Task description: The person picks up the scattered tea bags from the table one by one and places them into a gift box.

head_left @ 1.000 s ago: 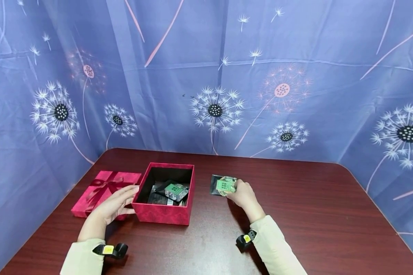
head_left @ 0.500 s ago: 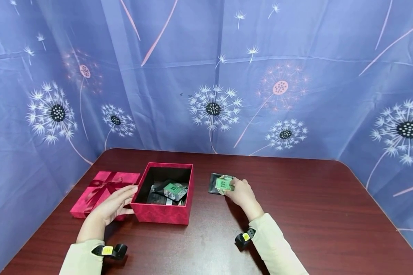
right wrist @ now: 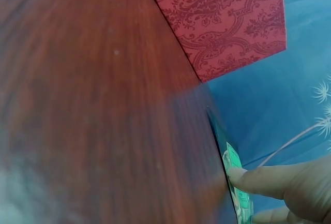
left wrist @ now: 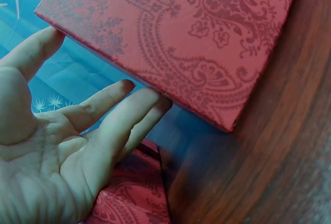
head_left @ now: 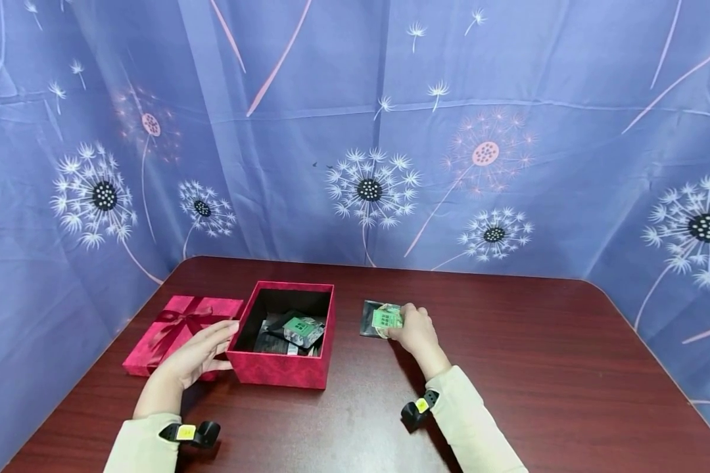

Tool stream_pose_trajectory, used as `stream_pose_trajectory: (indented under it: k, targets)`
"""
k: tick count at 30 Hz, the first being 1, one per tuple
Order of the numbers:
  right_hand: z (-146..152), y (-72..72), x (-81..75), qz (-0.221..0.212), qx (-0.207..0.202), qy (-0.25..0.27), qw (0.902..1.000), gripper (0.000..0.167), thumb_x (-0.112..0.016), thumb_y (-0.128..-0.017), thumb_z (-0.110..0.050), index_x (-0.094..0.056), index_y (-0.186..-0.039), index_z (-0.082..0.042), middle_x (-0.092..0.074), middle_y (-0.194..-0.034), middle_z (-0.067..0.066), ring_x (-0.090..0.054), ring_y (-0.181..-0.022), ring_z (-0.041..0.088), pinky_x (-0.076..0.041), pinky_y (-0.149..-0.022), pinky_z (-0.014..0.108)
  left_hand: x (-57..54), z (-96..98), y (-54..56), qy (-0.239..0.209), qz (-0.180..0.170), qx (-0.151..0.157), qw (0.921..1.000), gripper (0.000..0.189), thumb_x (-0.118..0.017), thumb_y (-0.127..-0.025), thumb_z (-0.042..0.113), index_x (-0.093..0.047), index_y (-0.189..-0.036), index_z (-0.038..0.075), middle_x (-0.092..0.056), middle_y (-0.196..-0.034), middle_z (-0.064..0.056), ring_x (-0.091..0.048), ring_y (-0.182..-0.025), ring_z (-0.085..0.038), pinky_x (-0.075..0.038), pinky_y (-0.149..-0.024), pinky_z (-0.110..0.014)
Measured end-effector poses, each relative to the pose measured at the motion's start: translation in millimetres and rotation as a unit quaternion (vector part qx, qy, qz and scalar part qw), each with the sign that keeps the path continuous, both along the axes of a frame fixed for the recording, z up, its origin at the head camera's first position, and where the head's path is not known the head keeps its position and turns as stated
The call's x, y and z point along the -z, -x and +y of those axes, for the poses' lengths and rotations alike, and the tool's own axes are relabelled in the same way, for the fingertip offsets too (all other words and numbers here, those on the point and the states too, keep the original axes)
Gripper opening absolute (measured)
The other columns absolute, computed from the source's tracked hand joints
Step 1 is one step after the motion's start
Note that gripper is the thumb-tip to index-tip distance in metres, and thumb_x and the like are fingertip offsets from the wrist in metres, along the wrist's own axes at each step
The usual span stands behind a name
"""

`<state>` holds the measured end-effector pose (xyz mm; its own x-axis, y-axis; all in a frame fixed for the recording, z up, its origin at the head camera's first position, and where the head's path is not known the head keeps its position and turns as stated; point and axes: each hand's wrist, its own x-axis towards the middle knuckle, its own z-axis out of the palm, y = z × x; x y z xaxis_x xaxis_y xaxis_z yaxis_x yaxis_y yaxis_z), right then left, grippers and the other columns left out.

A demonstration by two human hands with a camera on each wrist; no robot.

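Note:
My right hand (head_left: pixel 415 334) pinches the right end of a flat black sachet (head_left: pixel 369 318) with a green label, low over the table right of the box. In the right wrist view its thumb (right wrist: pixel 258 180) lies on the label, and the other fingers are mostly out of sight. The lidless red patterned gift box (head_left: pixel 284 370) has a black inside. My left hand (head_left: pixel 192 353), palm toward the box, has its fingers spread, with the fingertips at the box's left wall (left wrist: pixel 170 38). Inside the box lie several dark sachets, one with a green label (head_left: pixel 300 328) on top.
The box's red lid (head_left: pixel 144 351), tied with a dark red ribbon bow, lies left of the box, partly behind my left hand. A blue curtain (head_left: pixel 307 197) with dandelion prints hangs behind the brown wooden table (head_left: pixel 538 368).
My right hand shifts very slightly on the sachet, which stays in almost the same spot. The left hand keeps its place at the box.

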<state>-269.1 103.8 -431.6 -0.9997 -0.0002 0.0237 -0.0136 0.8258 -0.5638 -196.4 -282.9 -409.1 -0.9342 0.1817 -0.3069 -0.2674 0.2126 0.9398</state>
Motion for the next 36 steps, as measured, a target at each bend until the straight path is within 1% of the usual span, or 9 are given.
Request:
stream_pose_trajectory:
  k: [3,7,13,16,21,23,28,31,36]
  targets:
    - [1,1.9,-0.4,0.003,-0.003,0.013,0.9999,0.059,-0.081,-0.071,-0.023,-0.056,-0.114,0.01,-0.054,-0.102,0.027,-0.056,-0.095,0.042,-0.048,-0.083,0.051,-0.2,-0.1,-0.2,0.0,0.0,0.001,1.0,0.072,-0.044,-0.097,0.037,-0.013,-0.149,-0.001,-0.011,-0.154,-0.027,-0.009,-0.139,-0.051,-0.049,-0.095,-0.047]
    - [2,4.4,-2.1,-0.017,-0.001,0.016,0.9997,0.06,-0.081,-0.071,-0.023,-0.055,-0.112,0.012,-0.054,-0.102,0.027,-0.055,-0.094,0.041,-0.048,-0.083,0.05,-0.8,0.6,-0.8,0.002,0.0,-0.001,1.0,0.072,-0.045,-0.097,0.038,-0.013,-0.149,-0.001,-0.01,-0.154,-0.027,-0.008,-0.139,-0.051,-0.049,-0.095,-0.047]
    - [3,6.1,-5.0,-0.042,0.012,0.028,0.9986,0.061,-0.082,-0.07,-0.023,-0.05,-0.108,0.013,-0.053,-0.104,0.029,-0.055,-0.097,0.044,-0.048,-0.085,0.05,-0.7,1.7,-1.0,-0.002,-0.002,-0.003,1.0,0.072,-0.045,-0.097,0.038,-0.013,-0.148,-0.002,-0.01,-0.154,-0.027,-0.007,-0.139,-0.052,-0.049,-0.095,-0.047]
    - [3,7.1,-5.4,-0.047,0.008,0.019,0.9987,0.053,-0.082,-0.07,-0.023,-0.054,-0.102,0.009,-0.056,-0.1,0.026,-0.057,-0.094,0.042,-0.049,-0.081,0.049,-1.0,1.5,-1.1,-0.002,-0.002,-0.002,1.0,0.072,-0.045,-0.097,0.038,-0.013,-0.148,-0.002,-0.01,-0.154,-0.027,-0.007,-0.139,-0.052,-0.049,-0.095,-0.047]
    - [3,10.3,-6.5,-0.054,0.008,0.01,0.9985,0.034,-0.082,-0.069,-0.024,-0.069,-0.087,0.001,-0.066,-0.095,0.018,-0.061,-0.089,0.034,-0.051,-0.073,0.044,-2.1,1.1,-0.7,-0.001,-0.001,-0.001,1.0,0.072,-0.045,-0.097,0.038,-0.014,-0.149,-0.001,-0.011,-0.154,-0.027,-0.009,-0.139,-0.051,-0.049,-0.095,-0.047]
    - [3,11.5,-7.9,-0.055,0.007,0.01,0.9984,0.028,-0.082,-0.069,-0.024,-0.073,-0.084,-0.003,-0.069,-0.093,0.014,-0.062,-0.087,0.031,-0.051,-0.07,0.041,-2.3,0.8,-0.3,-0.003,0.0,0.0,1.0,0.072,-0.045,-0.097,0.037,-0.014,-0.149,-0.001,-0.012,-0.154,-0.027,-0.009,-0.139,-0.051,-0.049,-0.095,-0.048]
    - [2,14.2,-12.4,-0.064,-0.003,0.006,0.9979,0.024,-0.083,-0.068,-0.021,-0.07,-0.077,-0.002,-0.068,-0.08,0.007,-0.056,-0.073,0.021,-0.047,-0.064,0.032,-2.9,-0.2,0.5,-0.003,0.002,0.004,1.0,0.071,-0.045,-0.097,0.037,-0.014,-0.149,-0.001,-0.012,-0.154,-0.027,-0.009,-0.139,-0.051,-0.049,-0.095,-0.047]
    - [1,15.8,-15.0,-0.067,-0.011,-0.003,0.9977,0.027,-0.083,-0.067,-0.02,-0.066,-0.074,-0.001,-0.064,-0.074,0.006,-0.053,-0.069,0.02,-0.048,-0.066,0.033,-2.7,-0.8,0.6,-0.001,0.002,0.007,1.0,0.073,-0.045,-0.097,0.038,-0.013,-0.149,-0.001,-0.011,-0.154,-0.027,-0.009,-0.139,-0.051,-0.049,-0.095,-0.047]
    - [1,17.9,-17.1,-0.086,-0.019,-0.022,0.9959,0.033,-0.084,-0.068,-0.02,-0.059,-0.075,0.0,-0.059,-0.073,0.007,-0.055,-0.073,0.024,-0.051,-0.078,0.038,-0.5,-1.1,0.9,0.0,-0.001,0.01,1.0,0.073,-0.045,-0.097,0.038,-0.012,-0.149,0.0,-0.011,-0.154,-0.026,-0.009,-0.139,-0.051,-0.049,-0.095,-0.046]
